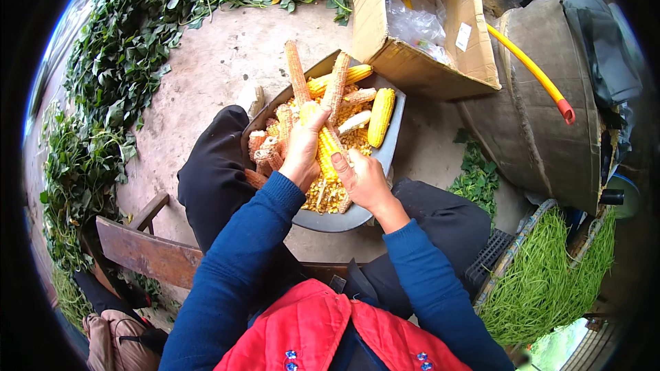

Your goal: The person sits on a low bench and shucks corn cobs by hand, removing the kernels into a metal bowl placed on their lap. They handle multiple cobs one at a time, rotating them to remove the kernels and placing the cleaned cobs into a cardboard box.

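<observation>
Above a grey basin (385, 157) held between my knees, both hands grip a partly shelled yellow corn cob (326, 152). My left hand (305, 147) is closed round its upper part. Lower down, my right hand (363, 178) holds it with the thumb against the side. Loose corn kernels (319, 202) fill the basin's bottom. Several bare cobs (270, 152) lie at its left side, and two long ones (295, 69) stick up past my left hand. A full yellow ear (381, 117) rests on the right, another (340, 78) at the far side.
A cardboard box (433, 69) with plastic bags stands beyond the basin. Leafy vines (118, 51) lie on the concrete floor, far and left. To the right are a large container (536, 103), a yellow tube (531, 64) and cut grass (531, 273). A wooden bench (149, 252) is beneath me.
</observation>
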`<act>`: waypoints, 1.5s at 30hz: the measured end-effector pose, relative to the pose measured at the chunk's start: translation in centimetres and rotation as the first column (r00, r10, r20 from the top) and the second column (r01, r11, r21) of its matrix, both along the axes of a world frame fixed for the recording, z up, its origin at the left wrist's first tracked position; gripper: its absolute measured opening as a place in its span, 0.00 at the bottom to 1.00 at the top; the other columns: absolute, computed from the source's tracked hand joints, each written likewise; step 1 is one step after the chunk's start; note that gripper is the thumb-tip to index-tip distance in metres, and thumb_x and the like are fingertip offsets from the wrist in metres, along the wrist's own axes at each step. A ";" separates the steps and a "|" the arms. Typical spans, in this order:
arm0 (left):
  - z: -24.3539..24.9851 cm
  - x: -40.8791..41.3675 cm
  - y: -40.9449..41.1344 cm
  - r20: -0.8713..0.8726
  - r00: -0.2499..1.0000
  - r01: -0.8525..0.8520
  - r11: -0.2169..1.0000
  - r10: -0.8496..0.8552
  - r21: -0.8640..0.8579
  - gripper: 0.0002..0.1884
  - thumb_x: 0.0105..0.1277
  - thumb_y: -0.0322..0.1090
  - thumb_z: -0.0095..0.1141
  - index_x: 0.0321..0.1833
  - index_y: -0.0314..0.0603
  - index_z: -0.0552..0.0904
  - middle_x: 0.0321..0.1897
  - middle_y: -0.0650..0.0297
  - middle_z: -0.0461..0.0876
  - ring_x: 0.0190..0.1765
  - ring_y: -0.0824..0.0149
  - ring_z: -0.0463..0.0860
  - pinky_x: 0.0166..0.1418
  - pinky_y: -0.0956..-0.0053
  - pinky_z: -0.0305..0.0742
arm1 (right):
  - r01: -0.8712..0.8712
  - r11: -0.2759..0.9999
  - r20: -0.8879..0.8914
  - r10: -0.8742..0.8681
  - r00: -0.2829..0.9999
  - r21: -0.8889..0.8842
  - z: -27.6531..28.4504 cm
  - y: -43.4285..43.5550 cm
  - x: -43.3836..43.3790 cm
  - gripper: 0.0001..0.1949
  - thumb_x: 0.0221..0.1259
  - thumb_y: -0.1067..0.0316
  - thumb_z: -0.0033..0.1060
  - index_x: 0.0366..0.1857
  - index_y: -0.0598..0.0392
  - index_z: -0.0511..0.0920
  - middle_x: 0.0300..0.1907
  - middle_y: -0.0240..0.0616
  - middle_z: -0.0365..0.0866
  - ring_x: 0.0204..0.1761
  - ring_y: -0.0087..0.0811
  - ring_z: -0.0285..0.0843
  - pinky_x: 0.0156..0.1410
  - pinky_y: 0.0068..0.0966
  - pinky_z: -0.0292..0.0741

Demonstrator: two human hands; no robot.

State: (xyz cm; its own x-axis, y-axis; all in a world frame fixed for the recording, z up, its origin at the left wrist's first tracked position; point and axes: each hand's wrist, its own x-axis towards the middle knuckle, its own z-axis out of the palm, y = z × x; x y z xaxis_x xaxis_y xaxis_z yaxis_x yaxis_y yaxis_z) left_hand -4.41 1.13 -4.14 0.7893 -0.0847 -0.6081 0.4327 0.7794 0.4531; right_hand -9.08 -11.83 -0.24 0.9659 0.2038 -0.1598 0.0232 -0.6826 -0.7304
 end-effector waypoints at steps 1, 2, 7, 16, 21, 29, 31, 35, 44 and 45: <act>0.1 -0.2 -0.1 -0.021 1.000 0.012 1.000 -0.012 -0.020 0.10 0.62 0.39 0.61 0.40 0.45 0.76 0.24 0.66 0.77 0.24 0.69 0.78 0.27 0.75 0.76 | -0.007 1.000 0.002 0.007 1.000 0.000 -0.1 -0.2 0.0 0.26 0.67 0.44 0.45 0.23 0.59 0.73 0.19 0.54 0.75 0.24 0.56 0.75 0.30 0.44 0.71; 0.1 -0.4 -0.3 -0.043 0.999 0.023 0.999 -0.025 -0.040 0.10 0.62 0.39 0.61 0.40 0.45 0.76 0.23 0.66 0.77 0.24 0.69 0.78 0.27 0.76 0.76 | -0.013 1.000 0.004 0.013 1.000 0.001 -0.1 -0.4 0.0 0.25 0.68 0.46 0.45 0.21 0.58 0.73 0.19 0.54 0.75 0.24 0.55 0.75 0.30 0.44 0.71; 0.4 -0.5 -0.4 -0.074 0.996 0.059 0.998 -0.059 -0.003 0.08 0.62 0.37 0.60 0.37 0.46 0.75 0.21 0.67 0.76 0.22 0.69 0.78 0.25 0.75 0.75 | -0.107 0.994 0.241 0.108 0.964 -0.017 -0.5 -0.8 -0.1 0.22 0.71 0.56 0.41 0.20 0.60 0.73 0.20 0.52 0.73 0.25 0.54 0.74 0.29 0.41 0.69; 0.2 -0.7 -0.7 -0.046 0.995 0.088 0.996 -0.088 0.005 0.13 0.62 0.40 0.61 0.41 0.41 0.76 0.24 0.66 0.75 0.23 0.71 0.74 0.27 0.76 0.73 | 0.117 0.991 -0.032 -0.115 0.993 0.061 -0.9 -0.7 -0.7 0.25 0.71 0.50 0.39 0.25 0.63 0.76 0.22 0.55 0.77 0.26 0.55 0.77 0.31 0.43 0.71; 0.4 -0.5 -0.7 0.003 0.991 0.132 0.959 -0.137 0.250 0.19 0.68 0.54 0.52 0.38 0.42 0.76 0.22 0.66 0.74 0.23 0.72 0.73 0.27 0.77 0.71 | -0.012 1.000 -0.145 0.016 0.989 0.026 -1.2 -0.5 -0.3 0.32 0.68 0.41 0.38 0.21 0.64 0.75 0.19 0.56 0.75 0.25 0.55 0.76 0.33 0.44 0.70; 1.9 -0.4 -0.6 -0.132 0.961 0.256 0.963 -0.244 0.088 0.24 0.70 0.60 0.42 0.37 0.43 0.77 0.22 0.66 0.77 0.22 0.71 0.76 0.25 0.74 0.73 | 0.157 0.980 -0.054 -0.151 0.987 0.126 -1.5 -0.7 -0.8 0.31 0.71 0.44 0.36 0.21 0.64 0.76 0.17 0.52 0.76 0.24 0.50 0.78 0.32 0.39 0.72; 1.6 -0.5 -0.5 -0.067 0.977 0.212 0.961 -0.203 0.179 0.24 0.71 0.59 0.41 0.38 0.43 0.77 0.24 0.66 0.78 0.24 0.72 0.76 0.27 0.75 0.74 | 0.186 0.974 -0.110 -0.173 0.979 0.126 -0.7 0.0 -0.2 0.31 0.70 0.42 0.37 0.25 0.67 0.75 0.19 0.52 0.76 0.23 0.48 0.77 0.32 0.36 0.72; 0.1 -1.7 -1.3 0.027 0.967 0.231 0.924 -0.251 0.305 0.29 0.73 0.60 0.34 0.49 0.38 0.77 0.35 0.62 0.80 0.35 0.70 0.78 0.42 0.74 0.75 | 0.086 0.995 -0.003 -0.087 0.996 -0.049 -1.0 0.4 0.2 0.32 0.68 0.39 0.40 0.24 0.64 0.75 0.22 0.58 0.77 0.28 0.57 0.77 0.34 0.42 0.72; 0.5 -2.6 -1.8 0.154 0.858 0.363 0.792 -0.489 0.490 0.28 0.77 0.51 0.29 0.60 0.30 0.71 0.51 0.55 0.78 0.51 0.68 0.75 0.58 0.73 0.68 | 0.114 0.982 0.316 -0.063 0.947 -0.148 -1.1 -1.3 0.9 0.25 0.71 0.53 0.42 0.18 0.61 0.75 0.21 0.53 0.77 0.23 0.55 0.74 0.26 0.42 0.69; 0.1 -2.5 -1.7 0.110 0.879 0.393 0.836 -0.463 0.383 0.27 0.77 0.50 0.30 0.62 0.31 0.70 0.51 0.57 0.77 0.50 0.71 0.74 0.58 0.76 0.68 | 0.149 0.982 0.302 -0.108 0.947 -0.116 -1.4 -1.2 1.1 0.26 0.71 0.51 0.41 0.17 0.60 0.75 0.19 0.52 0.76 0.22 0.54 0.75 0.26 0.42 0.69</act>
State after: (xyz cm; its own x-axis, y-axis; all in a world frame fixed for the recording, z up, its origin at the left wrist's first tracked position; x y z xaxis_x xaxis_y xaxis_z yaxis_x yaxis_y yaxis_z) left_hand -6.88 -0.54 -4.05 0.8246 -0.2577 -0.5036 0.5646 0.3182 0.7615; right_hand -8.01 -13.01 -1.64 0.9906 0.0708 0.1169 0.1276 -0.7857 -0.6053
